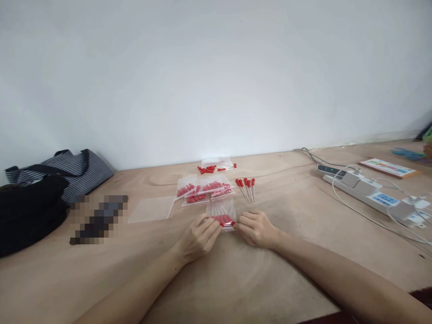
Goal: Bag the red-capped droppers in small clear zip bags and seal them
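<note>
A clear zip bag (221,209) holding several droppers with red rubber bulbs lies flat on the table, its edge towards me. My left hand (201,236) is closed at the bag's near left corner, fingers pinched on it. At the near right corner my right hand (255,228) is closed too, its fingertips pressed to the bag's edge. Just beyond, a pile of filled zip bags (204,189) shows red bulbs inside. Several loose droppers (248,189) with red bulbs lie fanned out to the right of the pile.
A flat, empty-looking zip bag (151,209) lies left. Loose red bulbs (206,169) sit by another bag near the wall. A power strip (374,195) with cables and a printed card (389,167) are right; a striped bag (91,166) and black item (30,211) are left.
</note>
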The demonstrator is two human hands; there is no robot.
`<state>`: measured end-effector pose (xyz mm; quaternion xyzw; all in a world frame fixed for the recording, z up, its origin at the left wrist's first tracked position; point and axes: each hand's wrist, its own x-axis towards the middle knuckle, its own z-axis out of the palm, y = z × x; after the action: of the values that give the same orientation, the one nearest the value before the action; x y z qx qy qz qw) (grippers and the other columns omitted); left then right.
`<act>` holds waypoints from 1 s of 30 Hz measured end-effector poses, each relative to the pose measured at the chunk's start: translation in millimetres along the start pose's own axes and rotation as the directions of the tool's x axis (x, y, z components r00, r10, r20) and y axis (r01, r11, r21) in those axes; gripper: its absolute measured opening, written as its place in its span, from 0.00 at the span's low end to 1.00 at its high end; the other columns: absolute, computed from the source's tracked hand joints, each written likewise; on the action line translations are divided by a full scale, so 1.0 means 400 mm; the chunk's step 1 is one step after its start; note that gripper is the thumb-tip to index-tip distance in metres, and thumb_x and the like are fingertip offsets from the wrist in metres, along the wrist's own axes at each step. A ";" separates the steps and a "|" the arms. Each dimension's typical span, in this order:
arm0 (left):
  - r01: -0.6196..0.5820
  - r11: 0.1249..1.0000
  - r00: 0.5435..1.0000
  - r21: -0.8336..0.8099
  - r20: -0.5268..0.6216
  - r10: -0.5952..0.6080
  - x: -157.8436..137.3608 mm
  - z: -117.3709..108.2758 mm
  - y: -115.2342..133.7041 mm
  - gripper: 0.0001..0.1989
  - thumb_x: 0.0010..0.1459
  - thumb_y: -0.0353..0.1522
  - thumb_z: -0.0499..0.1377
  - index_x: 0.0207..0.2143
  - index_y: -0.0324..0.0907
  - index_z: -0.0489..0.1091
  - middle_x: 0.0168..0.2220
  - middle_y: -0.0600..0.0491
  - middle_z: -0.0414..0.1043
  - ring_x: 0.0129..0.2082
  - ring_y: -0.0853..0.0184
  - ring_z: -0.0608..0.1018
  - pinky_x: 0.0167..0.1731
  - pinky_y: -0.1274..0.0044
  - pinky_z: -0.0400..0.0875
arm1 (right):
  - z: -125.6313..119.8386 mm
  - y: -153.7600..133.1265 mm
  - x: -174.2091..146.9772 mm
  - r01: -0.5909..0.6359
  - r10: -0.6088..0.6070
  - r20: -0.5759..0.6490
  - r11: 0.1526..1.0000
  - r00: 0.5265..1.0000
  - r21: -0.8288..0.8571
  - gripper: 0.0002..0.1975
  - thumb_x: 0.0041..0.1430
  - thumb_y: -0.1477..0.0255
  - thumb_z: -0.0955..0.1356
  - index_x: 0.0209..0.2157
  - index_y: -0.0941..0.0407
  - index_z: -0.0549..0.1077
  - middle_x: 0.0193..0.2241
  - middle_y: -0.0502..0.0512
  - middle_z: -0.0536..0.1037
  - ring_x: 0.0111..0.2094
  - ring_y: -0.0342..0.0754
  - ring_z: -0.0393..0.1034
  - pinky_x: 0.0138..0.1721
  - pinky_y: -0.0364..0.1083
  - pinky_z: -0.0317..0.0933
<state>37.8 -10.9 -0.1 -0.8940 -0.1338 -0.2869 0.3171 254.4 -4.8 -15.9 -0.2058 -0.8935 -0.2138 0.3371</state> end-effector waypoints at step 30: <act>0.597 0.781 0.791 -0.185 0.299 -0.534 -0.041 -0.030 -0.053 0.09 0.58 0.35 0.48 0.31 0.41 0.65 0.34 0.49 0.70 0.37 0.61 0.70 0.40 0.69 0.61 | -0.011 0.000 -0.028 -0.364 0.327 0.175 0.893 0.929 0.265 0.10 0.60 0.71 0.57 0.35 0.55 0.68 0.36 0.56 0.71 0.32 0.44 0.68 0.27 0.41 0.58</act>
<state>10.6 -3.3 8.1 -0.8732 -0.3928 -0.2791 0.0731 264.1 -9.6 -20.6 -0.3222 -0.8836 -0.0023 0.3398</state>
